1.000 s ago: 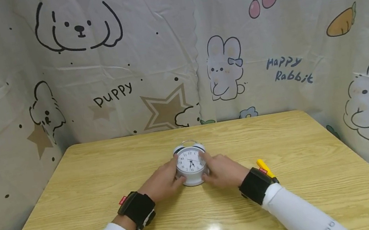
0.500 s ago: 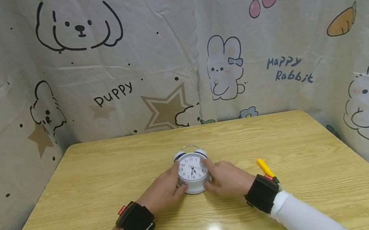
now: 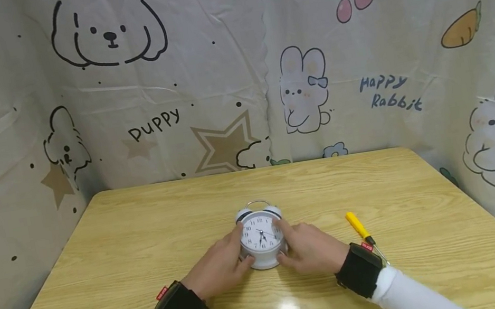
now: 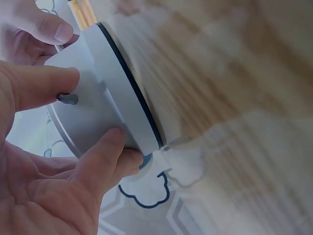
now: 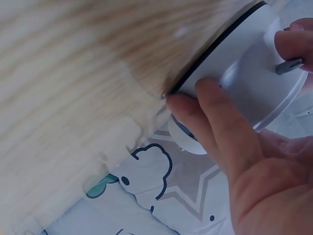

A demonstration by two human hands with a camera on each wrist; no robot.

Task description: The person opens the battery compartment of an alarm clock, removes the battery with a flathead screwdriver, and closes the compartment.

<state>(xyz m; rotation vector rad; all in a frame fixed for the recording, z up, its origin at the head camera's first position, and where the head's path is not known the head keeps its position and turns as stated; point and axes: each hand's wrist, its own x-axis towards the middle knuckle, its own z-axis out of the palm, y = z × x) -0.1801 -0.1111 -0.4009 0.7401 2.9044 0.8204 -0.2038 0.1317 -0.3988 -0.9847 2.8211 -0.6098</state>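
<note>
A white twin-bell alarm clock [image 3: 261, 232] is at mid-table in the head view, its dial facing up and its bells toward the far side. My left hand [image 3: 218, 266] grips its left side and my right hand [image 3: 315, 249] its right, thumbs toward me. Both wrist views show the pale casing [image 4: 100, 117] with its black back edge close along the wooden surface. A short grey peg [image 5: 289, 65] juts from the casing near my right thumb. Fingers of the left hand [image 4: 58, 191] curl against the side.
A screwdriver [image 3: 357, 225] with a yellow handle lies right of the clock, its shaft end meeting my right wristband [image 3: 360, 270] in view. The wooden table [image 3: 164, 209] ends at a patterned cloth [image 3: 146, 89] behind and at both sides.
Both hands have drawn the clock toward me across the table, keeping their grip on it. More of the screwdriver shows beside the right wrist; it lies where it was.
</note>
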